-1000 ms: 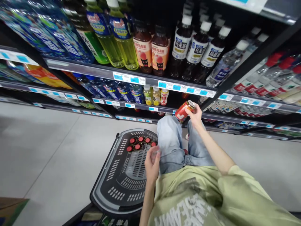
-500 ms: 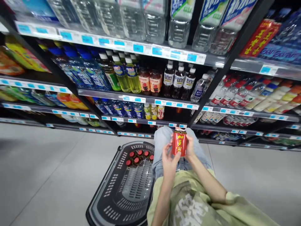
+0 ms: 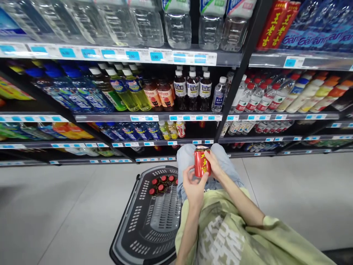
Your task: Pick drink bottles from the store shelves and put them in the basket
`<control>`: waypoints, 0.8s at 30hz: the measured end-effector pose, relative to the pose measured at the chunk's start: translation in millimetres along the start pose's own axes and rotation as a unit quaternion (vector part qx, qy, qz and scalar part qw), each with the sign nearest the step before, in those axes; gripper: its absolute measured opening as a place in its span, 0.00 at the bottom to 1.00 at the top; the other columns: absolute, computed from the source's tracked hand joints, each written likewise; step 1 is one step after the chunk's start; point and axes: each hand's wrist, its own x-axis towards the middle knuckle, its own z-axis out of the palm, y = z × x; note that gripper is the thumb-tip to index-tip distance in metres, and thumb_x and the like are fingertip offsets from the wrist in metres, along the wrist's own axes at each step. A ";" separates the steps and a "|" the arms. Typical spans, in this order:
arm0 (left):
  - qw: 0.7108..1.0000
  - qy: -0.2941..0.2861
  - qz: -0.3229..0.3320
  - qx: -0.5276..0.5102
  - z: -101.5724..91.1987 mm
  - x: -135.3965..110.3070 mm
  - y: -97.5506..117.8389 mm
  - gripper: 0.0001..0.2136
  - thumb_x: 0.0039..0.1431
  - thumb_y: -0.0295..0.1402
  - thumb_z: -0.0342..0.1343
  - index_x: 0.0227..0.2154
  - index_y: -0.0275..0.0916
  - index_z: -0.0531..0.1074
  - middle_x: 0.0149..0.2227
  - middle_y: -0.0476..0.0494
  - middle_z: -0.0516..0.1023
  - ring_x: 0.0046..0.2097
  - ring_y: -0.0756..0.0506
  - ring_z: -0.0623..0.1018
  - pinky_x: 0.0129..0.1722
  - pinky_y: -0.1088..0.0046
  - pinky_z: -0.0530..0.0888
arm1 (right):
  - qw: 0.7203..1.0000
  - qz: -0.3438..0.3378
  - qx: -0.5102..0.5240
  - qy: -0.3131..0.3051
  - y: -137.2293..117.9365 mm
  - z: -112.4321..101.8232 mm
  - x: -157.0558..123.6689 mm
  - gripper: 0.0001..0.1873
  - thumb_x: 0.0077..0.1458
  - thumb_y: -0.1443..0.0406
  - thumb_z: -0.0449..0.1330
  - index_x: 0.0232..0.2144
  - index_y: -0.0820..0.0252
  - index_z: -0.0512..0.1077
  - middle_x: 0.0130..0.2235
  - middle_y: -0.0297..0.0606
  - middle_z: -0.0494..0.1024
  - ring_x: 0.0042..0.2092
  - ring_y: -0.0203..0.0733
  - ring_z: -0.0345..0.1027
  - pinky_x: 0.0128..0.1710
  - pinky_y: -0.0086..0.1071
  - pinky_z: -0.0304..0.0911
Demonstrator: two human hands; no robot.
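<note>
A red drink can (image 3: 201,164) with yellow characters and a dark top band stands upright between my hands, above my knees. My left hand (image 3: 193,186) supports it low down, thumb on the front and fingers at its left side. From the right, my right hand (image 3: 213,165) grips the can's upper side, its fingers partly covering the lettering. On the floor to my left is a dark grey shopping basket (image 3: 132,217). Several red-capped bottles (image 3: 161,188) stand in its far end.
Drink shelves (image 3: 149,117) run across the front, with price tags along their edges. Dark-drink bottles with white labels (image 3: 192,90) and water bottles with red caps (image 3: 259,97) stand on the middle shelf. Taller red packs (image 3: 277,25) are at upper right. Pale floor tiles (image 3: 68,206) lie around me.
The can has turned in my hands, so its lettering now faces more to the right. My right hand has shifted onto its upper right side. The view has moved closer to the shelves.
</note>
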 end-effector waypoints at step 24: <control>0.805 -0.018 0.553 0.216 -7.8 -19.9 -17.5 0.23 0.53 0.15 0.67 0.47 0.46 0.75 0.50 0.45 0.74 0.57 0.42 0.78 0.55 0.59 0.82 | 0.950 0.102 0.287 -0.074 9.8 -1.5 -12.0 0.46 0.44 0.36 0.64 0.62 0.48 0.70 0.36 0.37 0.85 0.51 0.59 0.79 0.52 0.59 0.75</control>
